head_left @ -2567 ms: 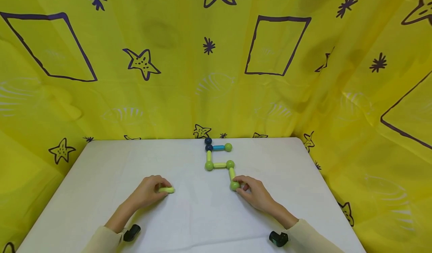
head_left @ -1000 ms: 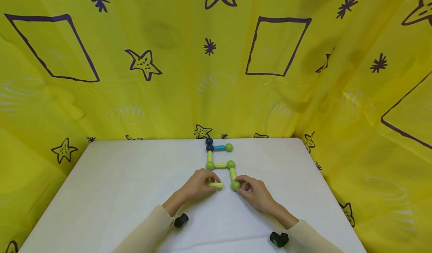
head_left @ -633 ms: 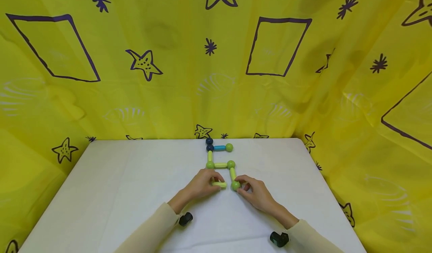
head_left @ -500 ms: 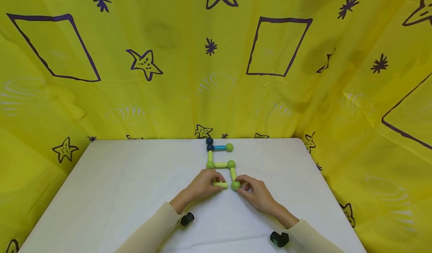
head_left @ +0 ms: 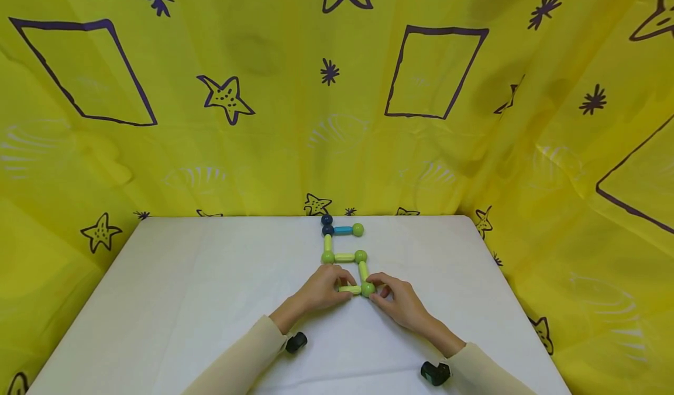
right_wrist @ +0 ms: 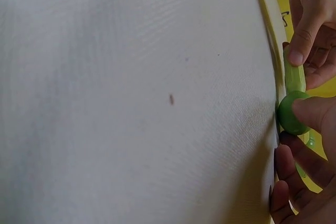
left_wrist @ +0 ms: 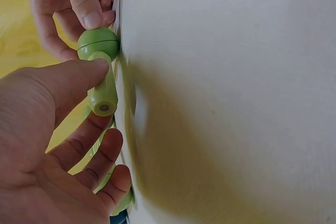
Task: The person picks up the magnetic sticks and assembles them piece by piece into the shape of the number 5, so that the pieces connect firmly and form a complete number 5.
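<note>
My left hand (head_left: 322,289) pinches a pale yellow-green magnetic rod (left_wrist: 103,93) between thumb and fingers. One end of the rod meets a green ball (head_left: 367,289); the other end shows a small metal disc in the left wrist view. My right hand (head_left: 401,304) holds that same ball with thumb and fingertips. From the ball a yellow-green rod (head_left: 364,271) runs back to another green ball (head_left: 360,256). A further rod (head_left: 344,258) joins it to a green ball (head_left: 328,257) at the left, partly beside my left hand.
Farther back, a yellow-green rod (head_left: 328,243) leads to two dark blue balls (head_left: 327,230), with a blue rod (head_left: 343,230) and a green ball (head_left: 358,229) to their right. Everything lies on a white-covered table (head_left: 210,266). A yellow patterned curtain (head_left: 284,149) stands behind and at the sides.
My left hand has carried the rod rightward from the left part of the table until its end touches the green ball. My right hand has kept its hold on that ball.
</note>
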Action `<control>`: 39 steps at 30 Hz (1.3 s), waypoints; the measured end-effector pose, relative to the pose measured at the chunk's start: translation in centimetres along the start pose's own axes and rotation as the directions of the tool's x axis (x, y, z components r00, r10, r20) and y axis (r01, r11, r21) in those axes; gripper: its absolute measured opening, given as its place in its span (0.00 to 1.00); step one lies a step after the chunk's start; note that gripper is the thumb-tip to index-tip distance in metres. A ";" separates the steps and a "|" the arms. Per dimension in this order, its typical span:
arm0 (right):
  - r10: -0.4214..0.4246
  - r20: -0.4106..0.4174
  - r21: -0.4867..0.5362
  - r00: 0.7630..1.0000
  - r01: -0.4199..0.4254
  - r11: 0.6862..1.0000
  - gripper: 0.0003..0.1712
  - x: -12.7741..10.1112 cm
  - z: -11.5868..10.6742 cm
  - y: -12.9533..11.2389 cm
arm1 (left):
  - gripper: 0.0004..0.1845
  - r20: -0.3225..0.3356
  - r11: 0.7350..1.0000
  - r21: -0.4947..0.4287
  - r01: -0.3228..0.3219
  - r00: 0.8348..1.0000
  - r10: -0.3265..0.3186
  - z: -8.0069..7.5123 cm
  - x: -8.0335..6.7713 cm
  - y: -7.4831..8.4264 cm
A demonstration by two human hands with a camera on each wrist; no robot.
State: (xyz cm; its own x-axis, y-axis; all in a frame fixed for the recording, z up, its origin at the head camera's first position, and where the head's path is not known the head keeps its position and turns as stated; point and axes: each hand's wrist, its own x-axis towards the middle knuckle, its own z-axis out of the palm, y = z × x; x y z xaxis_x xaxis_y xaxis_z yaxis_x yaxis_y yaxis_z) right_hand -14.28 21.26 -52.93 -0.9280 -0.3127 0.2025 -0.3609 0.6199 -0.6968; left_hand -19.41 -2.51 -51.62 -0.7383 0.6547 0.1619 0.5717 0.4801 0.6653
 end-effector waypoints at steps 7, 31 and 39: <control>-0.009 -0.001 0.004 1.000 0.009 1.000 0.20 0.0 0.0 0.0 | 0.08 0.004 1.000 0.001 0.004 1.000 -0.004 0.0 0.0 0.0; -0.042 -0.017 -0.016 0.999 0.042 0.999 0.19 -0.1 0.1 0.0 | 0.22 -0.028 0.999 0.029 0.017 0.999 -0.016 -3.5 -0.4 -0.6; -0.043 -0.012 -0.005 0.999 0.043 0.999 0.19 -0.3 0.2 0.1 | 0.23 -0.101 0.998 0.058 0.038 0.994 -0.032 -5.4 0.0 -1.6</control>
State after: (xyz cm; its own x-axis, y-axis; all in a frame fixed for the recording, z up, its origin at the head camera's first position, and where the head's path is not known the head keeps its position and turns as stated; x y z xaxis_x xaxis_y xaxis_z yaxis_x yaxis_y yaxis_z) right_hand -14.06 21.28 -53.21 -0.9125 -0.3303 0.2411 -0.4013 0.6096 -0.6836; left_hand -22.31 -6.43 -48.74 -0.7887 0.5767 0.2130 0.5627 0.5377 0.6279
